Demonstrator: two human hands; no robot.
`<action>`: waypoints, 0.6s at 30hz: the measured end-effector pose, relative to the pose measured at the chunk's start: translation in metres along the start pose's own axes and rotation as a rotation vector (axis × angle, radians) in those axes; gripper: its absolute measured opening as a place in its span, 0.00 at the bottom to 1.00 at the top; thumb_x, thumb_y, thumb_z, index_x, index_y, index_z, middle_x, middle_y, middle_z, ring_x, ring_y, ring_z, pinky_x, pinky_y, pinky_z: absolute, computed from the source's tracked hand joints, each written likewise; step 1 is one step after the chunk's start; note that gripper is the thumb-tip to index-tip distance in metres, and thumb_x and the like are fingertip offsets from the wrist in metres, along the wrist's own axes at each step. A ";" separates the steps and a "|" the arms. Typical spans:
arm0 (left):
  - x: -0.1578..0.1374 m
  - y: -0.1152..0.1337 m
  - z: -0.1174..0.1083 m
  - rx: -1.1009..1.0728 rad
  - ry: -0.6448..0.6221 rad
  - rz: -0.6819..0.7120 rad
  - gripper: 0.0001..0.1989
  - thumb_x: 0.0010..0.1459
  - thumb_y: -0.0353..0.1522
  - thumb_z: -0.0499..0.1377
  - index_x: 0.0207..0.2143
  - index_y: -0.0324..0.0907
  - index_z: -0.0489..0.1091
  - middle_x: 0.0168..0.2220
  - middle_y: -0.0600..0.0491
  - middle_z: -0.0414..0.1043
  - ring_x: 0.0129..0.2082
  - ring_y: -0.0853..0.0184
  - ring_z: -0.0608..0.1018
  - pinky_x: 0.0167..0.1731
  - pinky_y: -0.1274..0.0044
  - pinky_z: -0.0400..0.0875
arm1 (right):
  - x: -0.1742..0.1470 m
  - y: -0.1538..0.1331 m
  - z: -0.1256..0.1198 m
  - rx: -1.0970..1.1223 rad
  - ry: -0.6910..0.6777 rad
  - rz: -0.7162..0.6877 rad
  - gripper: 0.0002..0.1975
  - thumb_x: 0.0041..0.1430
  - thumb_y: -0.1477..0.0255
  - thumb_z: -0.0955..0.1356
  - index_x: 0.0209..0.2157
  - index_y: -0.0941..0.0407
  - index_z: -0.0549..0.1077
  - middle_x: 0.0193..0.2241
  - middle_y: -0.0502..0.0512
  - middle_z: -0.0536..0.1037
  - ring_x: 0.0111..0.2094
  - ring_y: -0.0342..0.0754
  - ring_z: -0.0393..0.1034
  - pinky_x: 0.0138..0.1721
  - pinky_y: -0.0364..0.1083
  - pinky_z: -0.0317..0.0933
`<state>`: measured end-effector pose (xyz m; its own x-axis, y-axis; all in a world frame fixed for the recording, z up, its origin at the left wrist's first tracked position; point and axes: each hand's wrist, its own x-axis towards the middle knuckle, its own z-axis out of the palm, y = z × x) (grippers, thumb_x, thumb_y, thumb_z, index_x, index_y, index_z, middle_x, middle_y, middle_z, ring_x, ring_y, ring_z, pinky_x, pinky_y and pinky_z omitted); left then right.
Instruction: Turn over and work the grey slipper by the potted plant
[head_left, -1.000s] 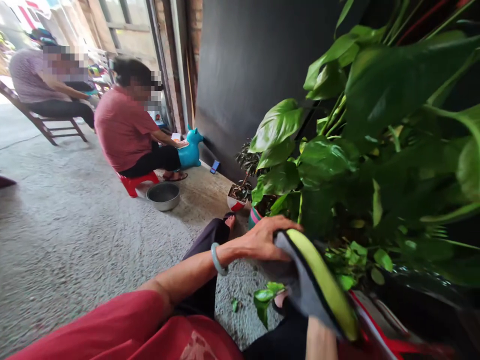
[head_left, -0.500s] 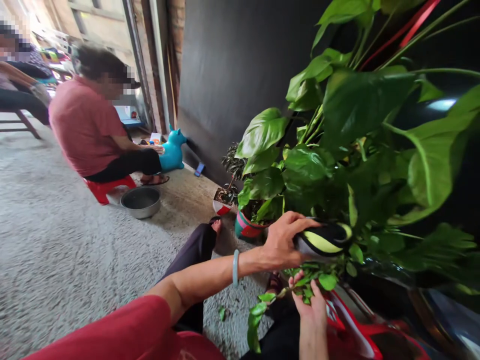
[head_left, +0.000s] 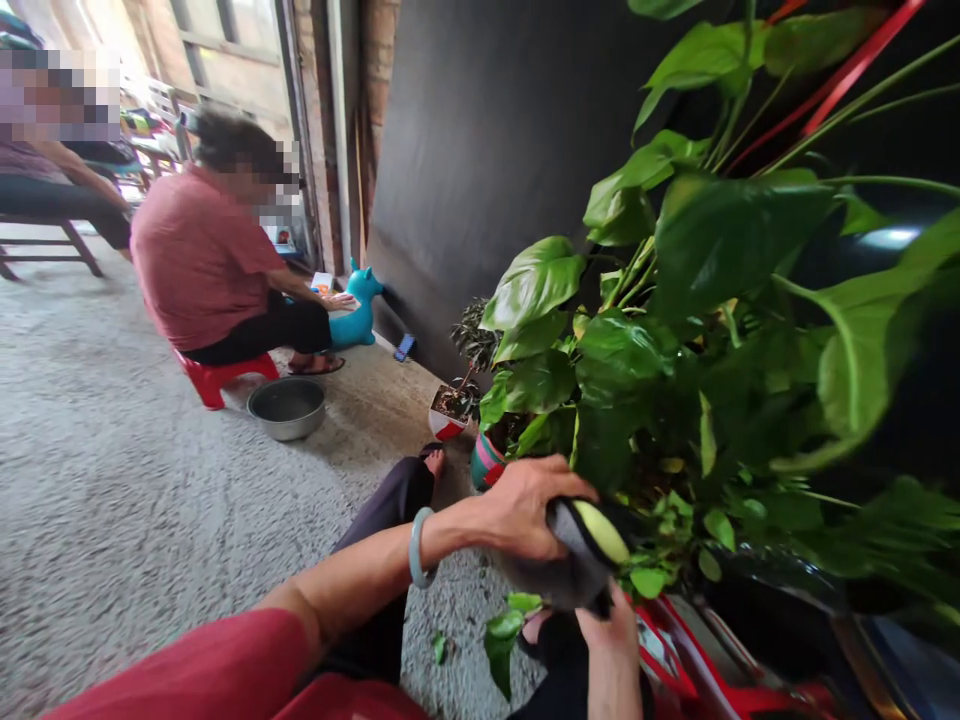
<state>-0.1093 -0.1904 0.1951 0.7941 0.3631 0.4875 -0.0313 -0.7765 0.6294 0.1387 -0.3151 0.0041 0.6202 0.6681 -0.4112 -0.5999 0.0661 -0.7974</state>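
Left hand (head_left: 525,507) clasping grey cloth (head_left: 581,558), just below and left of the pothos plant (head_left: 622,345).

Reading left to right, with the pothos as reference: well left of it, a co-worker in a pink shirt (head_left: 206,265) sits on a red stool (head_left: 225,376); a grey basin (head_left: 286,410) stands on the floor beside the stool. Nearer the pothos, a teal animal toy (head_left: 352,315), then a small white-and-red plant pot (head_left: 448,418) close to its left side. Below its lower leaves, a leafy sprig (head_left: 504,640) hangs. Left hand, wearing a pale bangle (head_left: 417,548), is curled partly closed around the bunched cloth, yellow-green and black trim showing. Right hand (head_left: 606,634), also below the pothos, sits against the cloth; fingers mostly hidden, grip cannot be told.
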 end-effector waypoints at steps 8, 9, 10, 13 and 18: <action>0.077 -0.017 0.004 0.197 0.256 0.100 0.27 0.51 0.30 0.61 0.55 0.42 0.72 0.52 0.45 0.70 0.50 0.59 0.74 0.50 0.71 0.71 | 0.002 -0.024 0.023 0.217 0.104 0.151 0.08 0.62 0.75 0.63 0.35 0.56 0.74 0.31 0.51 0.78 0.31 0.42 0.75 0.38 0.47 0.73; 0.074 -0.035 0.020 0.236 0.147 -0.014 0.28 0.48 0.29 0.62 0.55 0.42 0.73 0.48 0.45 0.71 0.47 0.59 0.75 0.46 0.72 0.72 | 0.001 -0.024 0.022 0.223 0.109 0.153 0.06 0.60 0.75 0.64 0.34 0.56 0.74 0.30 0.51 0.78 0.30 0.43 0.75 0.37 0.47 0.73; 0.066 -0.052 0.034 0.268 0.038 -0.129 0.28 0.48 0.29 0.63 0.54 0.42 0.74 0.45 0.45 0.72 0.45 0.59 0.76 0.43 0.72 0.72 | 0.000 -0.023 0.019 0.227 0.117 0.159 0.06 0.58 0.75 0.65 0.33 0.55 0.74 0.29 0.50 0.78 0.29 0.44 0.74 0.36 0.48 0.73; 0.021 -0.078 0.059 0.243 -0.212 -0.372 0.28 0.44 0.33 0.66 0.51 0.44 0.77 0.43 0.46 0.74 0.42 0.56 0.78 0.40 0.73 0.72 | 0.000 -0.015 0.009 0.232 0.143 0.201 0.06 0.54 0.77 0.65 0.30 0.56 0.73 0.25 0.50 0.77 0.26 0.45 0.74 0.35 0.49 0.73; -0.015 -0.047 0.030 0.088 -0.170 -0.301 0.30 0.41 0.34 0.68 0.51 0.44 0.77 0.44 0.49 0.75 0.42 0.58 0.78 0.42 0.74 0.72 | 0.012 -0.003 0.000 0.205 0.121 0.237 0.04 0.49 0.77 0.67 0.29 0.55 0.73 0.26 0.51 0.78 0.28 0.47 0.75 0.35 0.49 0.73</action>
<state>-0.1016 -0.1744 0.1398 0.8498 0.4970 0.1756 0.2659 -0.6918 0.6714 0.1476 -0.3079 0.0011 0.4997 0.5906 -0.6337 -0.8161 0.0756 -0.5730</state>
